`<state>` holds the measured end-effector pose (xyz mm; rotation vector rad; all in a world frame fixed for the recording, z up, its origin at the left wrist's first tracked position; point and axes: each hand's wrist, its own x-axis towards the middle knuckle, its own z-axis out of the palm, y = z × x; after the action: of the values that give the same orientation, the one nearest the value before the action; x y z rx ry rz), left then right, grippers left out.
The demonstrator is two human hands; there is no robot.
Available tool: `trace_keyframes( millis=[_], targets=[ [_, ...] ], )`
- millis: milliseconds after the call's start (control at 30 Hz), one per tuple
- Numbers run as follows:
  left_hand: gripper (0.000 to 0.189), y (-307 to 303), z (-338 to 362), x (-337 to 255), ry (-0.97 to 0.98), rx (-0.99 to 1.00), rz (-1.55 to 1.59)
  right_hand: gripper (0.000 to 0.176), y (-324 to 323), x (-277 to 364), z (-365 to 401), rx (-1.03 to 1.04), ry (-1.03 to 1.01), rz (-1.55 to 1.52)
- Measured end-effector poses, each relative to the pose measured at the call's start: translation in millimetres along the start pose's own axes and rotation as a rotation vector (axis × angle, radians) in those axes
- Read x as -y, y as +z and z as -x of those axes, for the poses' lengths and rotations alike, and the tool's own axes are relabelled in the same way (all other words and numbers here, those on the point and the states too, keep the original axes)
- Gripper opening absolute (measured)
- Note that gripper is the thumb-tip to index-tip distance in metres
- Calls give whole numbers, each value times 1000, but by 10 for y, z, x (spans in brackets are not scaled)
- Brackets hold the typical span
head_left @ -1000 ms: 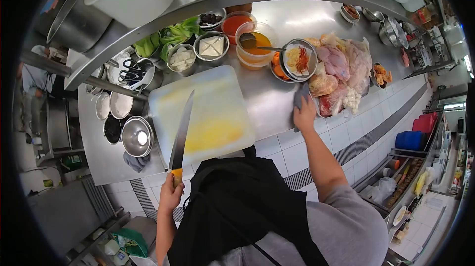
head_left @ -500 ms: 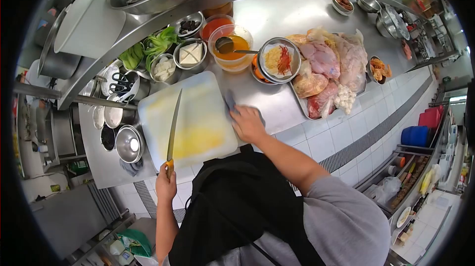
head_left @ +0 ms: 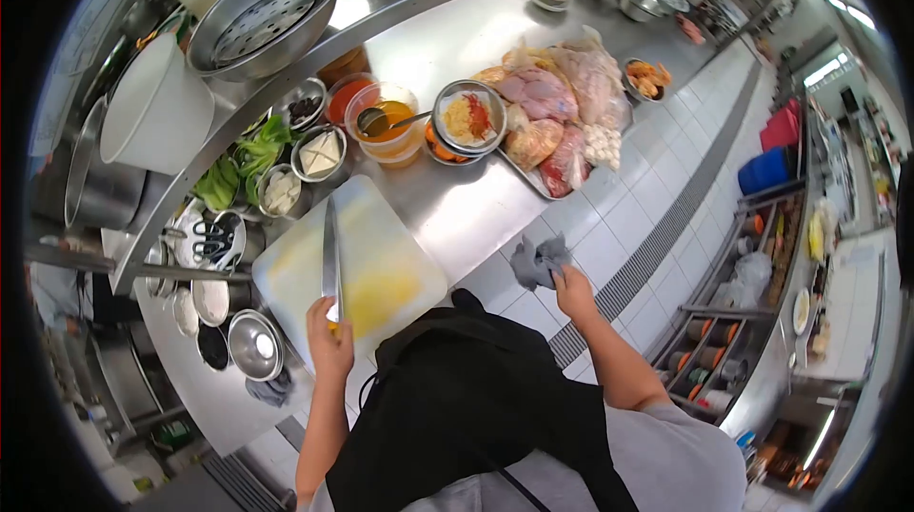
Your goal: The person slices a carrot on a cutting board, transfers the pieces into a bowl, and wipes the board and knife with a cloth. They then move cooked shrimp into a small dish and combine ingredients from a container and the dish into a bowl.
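My left hand (head_left: 330,339) is closed round the yellow handle of a long knife (head_left: 330,255), whose blade lies over the cutting board (head_left: 386,226). Yellow stains mark the pale board. Off the counter's front edge, my right hand (head_left: 573,291) grips a crumpled grey cloth (head_left: 540,261), held above the tiled floor. Beyond the board stand a bowl of white tofu (head_left: 320,154), a tub of orange liquid (head_left: 400,146) with a ladle (head_left: 374,121) in it, and a bowl of minced garlic and red shreds (head_left: 469,118).
Bagged raw meat (head_left: 540,98) fills a tray at the right of the counter. Stacked metal bowls (head_left: 255,344) and another grey cloth (head_left: 270,388) sit left of the board. A steel shelf (head_left: 381,12) overhangs the back. Leafy greens (head_left: 262,146) lie beneath it.
My right hand has lifted the grey cloth off the counter beside the board and carried it right, past the edge. The knife has shifted and my left hand is nearer the board. The view has turned.
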<state>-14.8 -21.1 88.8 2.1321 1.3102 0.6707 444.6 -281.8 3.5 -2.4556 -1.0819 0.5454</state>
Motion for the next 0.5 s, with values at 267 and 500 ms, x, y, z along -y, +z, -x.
trace_keyframes(
  millis=[267,500],
  targets=[
    [48,839,-788,-1689,620,521,426,19,-533,1482,562,-286,100,-766],
    [33,1479,-708,-2283,442,959,423,33,-1032,1575,861,-259,-104,-640]
  ],
)
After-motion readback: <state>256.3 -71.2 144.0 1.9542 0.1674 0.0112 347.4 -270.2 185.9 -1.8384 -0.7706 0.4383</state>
